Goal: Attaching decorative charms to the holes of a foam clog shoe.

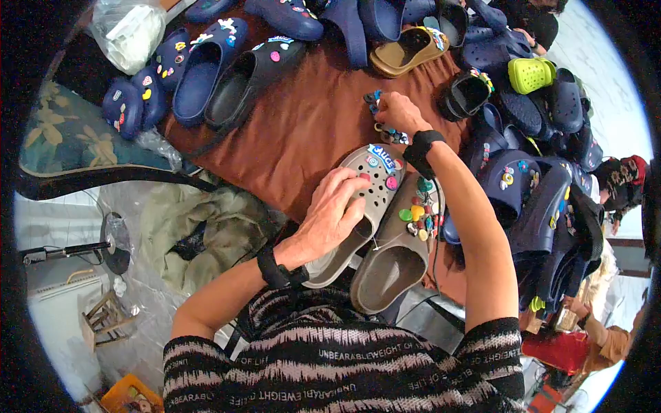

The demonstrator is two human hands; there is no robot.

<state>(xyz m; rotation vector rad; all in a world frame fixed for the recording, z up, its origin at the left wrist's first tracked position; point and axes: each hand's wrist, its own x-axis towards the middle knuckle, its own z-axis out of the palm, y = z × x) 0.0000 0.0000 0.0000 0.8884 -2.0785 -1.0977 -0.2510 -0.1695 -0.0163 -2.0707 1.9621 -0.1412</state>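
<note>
- A brown cloth covers the surface, ringed by navy clogs, one tan clog and a lime-green one at the far edge.
- On the cloth's near edge, a pair of grey clogs sits side by side.
- The left hand presses down on the left grey clog, fingers spread and curled over its holed upper, seemingly to steady it.
- That clog's long axis runs diagonally: toe up-right toward the cloth's middle, heel toward the person.
- The right grey clog lies parallel, charms clustered on its toe.
- The right hand reaches past both toes, fingers pinching among small charms on the cloth.
</note>
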